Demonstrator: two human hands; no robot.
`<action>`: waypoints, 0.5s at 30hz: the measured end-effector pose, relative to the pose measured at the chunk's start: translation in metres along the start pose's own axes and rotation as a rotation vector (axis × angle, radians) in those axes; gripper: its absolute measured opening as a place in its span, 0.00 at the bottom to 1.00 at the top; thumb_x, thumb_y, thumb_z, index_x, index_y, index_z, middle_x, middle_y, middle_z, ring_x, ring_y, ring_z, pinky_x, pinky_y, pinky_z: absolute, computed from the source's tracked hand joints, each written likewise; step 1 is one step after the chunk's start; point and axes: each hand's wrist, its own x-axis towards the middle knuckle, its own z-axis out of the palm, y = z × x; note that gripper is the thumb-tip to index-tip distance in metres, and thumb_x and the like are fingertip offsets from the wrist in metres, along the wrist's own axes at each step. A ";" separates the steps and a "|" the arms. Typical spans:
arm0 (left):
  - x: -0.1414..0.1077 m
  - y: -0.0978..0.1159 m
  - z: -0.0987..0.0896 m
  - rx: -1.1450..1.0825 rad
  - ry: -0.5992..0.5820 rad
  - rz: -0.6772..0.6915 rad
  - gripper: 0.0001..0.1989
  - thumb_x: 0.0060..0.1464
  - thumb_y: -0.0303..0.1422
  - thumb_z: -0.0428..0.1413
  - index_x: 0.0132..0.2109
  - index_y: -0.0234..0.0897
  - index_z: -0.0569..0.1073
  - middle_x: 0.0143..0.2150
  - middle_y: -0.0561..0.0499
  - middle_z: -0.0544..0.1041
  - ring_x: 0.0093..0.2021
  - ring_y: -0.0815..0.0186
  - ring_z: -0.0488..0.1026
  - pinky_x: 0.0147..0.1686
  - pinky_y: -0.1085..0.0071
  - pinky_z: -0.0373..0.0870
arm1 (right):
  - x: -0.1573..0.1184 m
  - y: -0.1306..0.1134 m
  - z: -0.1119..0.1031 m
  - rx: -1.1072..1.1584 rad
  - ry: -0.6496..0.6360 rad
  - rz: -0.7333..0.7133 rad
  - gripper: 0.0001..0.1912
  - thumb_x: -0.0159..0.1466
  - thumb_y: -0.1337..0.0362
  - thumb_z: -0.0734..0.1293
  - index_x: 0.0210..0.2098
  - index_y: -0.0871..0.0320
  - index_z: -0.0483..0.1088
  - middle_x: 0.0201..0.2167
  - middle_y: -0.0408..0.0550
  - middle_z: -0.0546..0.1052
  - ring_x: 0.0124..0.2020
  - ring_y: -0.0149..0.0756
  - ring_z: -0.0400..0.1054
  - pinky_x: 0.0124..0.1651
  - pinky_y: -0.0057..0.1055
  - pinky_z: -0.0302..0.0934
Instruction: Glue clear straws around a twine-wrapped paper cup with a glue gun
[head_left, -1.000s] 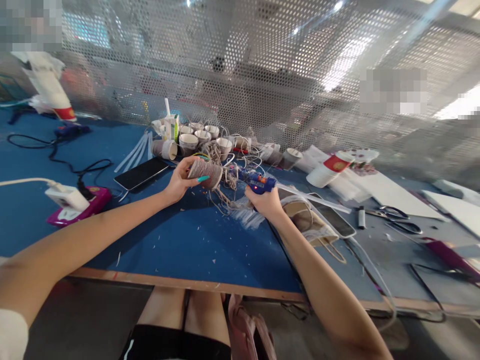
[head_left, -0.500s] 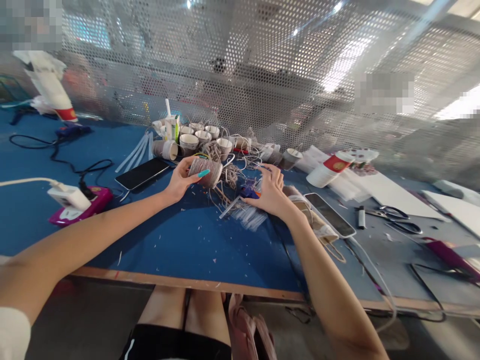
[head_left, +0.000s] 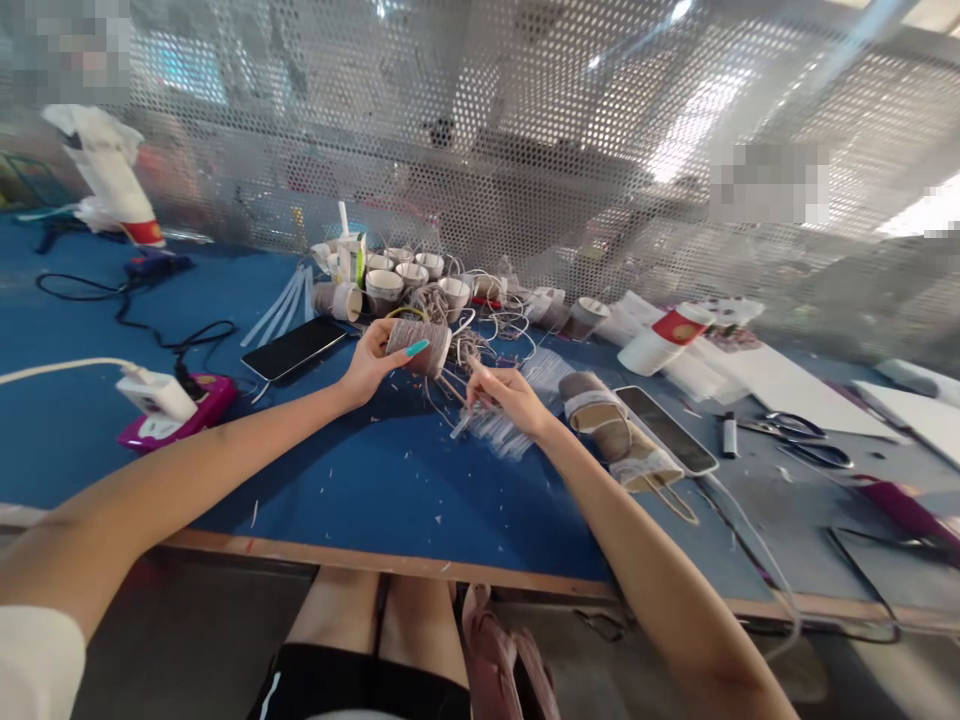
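My left hand (head_left: 371, 365) grips a cord-wrapped paper cup (head_left: 417, 347) lying sideways, its thumb pressed along the grey-brown winding. From the cup's lower right, a strand of cord (head_left: 452, 388) runs to my right hand (head_left: 506, 398), whose fingers are pinched together on it. Beneath the right hand is a pile of clear glue sticks (head_left: 504, 436), partly covered. Behind both hands stand several cord-wrapped cups (head_left: 384, 288) beside a tangle of loose cord (head_left: 429, 303).
A black phone (head_left: 294, 350) and a pink power strip (head_left: 217, 400) lie to the left. On the right are wrapped cups (head_left: 600, 410), another phone (head_left: 667, 430), scissors (head_left: 802, 428) and a red-banded paper cup roll (head_left: 664, 340). A perforated metal screen (head_left: 525, 130) rises behind.
My right hand has moved left and closed its fingers close to the cup. The blue tool that showed beside it is no longer clearly visible. My left hand keeps the cup.
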 end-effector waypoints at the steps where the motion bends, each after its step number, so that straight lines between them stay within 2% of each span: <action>1: 0.000 0.000 0.000 0.005 0.000 0.006 0.29 0.30 0.40 0.75 0.41 0.38 0.75 0.38 0.54 0.78 0.38 0.70 0.74 0.37 0.75 0.73 | 0.001 -0.004 -0.004 0.007 -0.010 0.008 0.34 0.57 0.30 0.64 0.20 0.57 0.68 0.14 0.37 0.60 0.18 0.26 0.50 0.26 0.31 0.54; 4: 0.001 0.000 -0.001 0.016 -0.016 -0.009 0.30 0.32 0.39 0.75 0.44 0.39 0.75 0.41 0.53 0.78 0.41 0.68 0.75 0.39 0.73 0.73 | 0.007 -0.015 -0.014 0.003 0.023 0.000 0.31 0.54 0.34 0.70 0.19 0.57 0.66 0.15 0.36 0.61 0.18 0.24 0.50 0.26 0.29 0.52; 8: 0.002 -0.003 -0.004 0.025 -0.040 -0.055 0.34 0.34 0.40 0.74 0.50 0.42 0.75 0.45 0.51 0.78 0.41 0.65 0.76 0.39 0.70 0.75 | 0.028 -0.022 -0.021 -0.023 0.141 -0.056 0.30 0.53 0.36 0.72 0.19 0.58 0.67 0.18 0.40 0.69 0.21 0.25 0.58 0.27 0.29 0.55; 10: 0.002 -0.005 -0.005 0.046 -0.039 -0.037 0.34 0.34 0.41 0.73 0.52 0.41 0.75 0.46 0.50 0.79 0.43 0.63 0.76 0.41 0.68 0.76 | 0.040 -0.024 -0.020 -0.015 0.165 -0.059 0.32 0.52 0.35 0.72 0.18 0.57 0.65 0.16 0.40 0.68 0.20 0.26 0.60 0.26 0.28 0.56; 13: 0.004 -0.008 -0.005 0.076 -0.025 -0.001 0.33 0.35 0.41 0.73 0.51 0.41 0.76 0.47 0.49 0.79 0.44 0.61 0.77 0.43 0.65 0.77 | 0.053 -0.034 -0.018 -0.003 0.090 -0.007 0.33 0.53 0.34 0.71 0.17 0.54 0.59 0.10 0.36 0.61 0.14 0.25 0.55 0.20 0.28 0.51; 15: 0.005 -0.007 -0.005 0.079 0.005 0.016 0.32 0.35 0.41 0.73 0.50 0.42 0.76 0.47 0.49 0.80 0.43 0.62 0.77 0.42 0.65 0.77 | 0.057 -0.047 -0.019 -0.085 0.031 0.008 0.32 0.55 0.35 0.70 0.18 0.54 0.58 0.09 0.34 0.58 0.12 0.24 0.51 0.18 0.27 0.47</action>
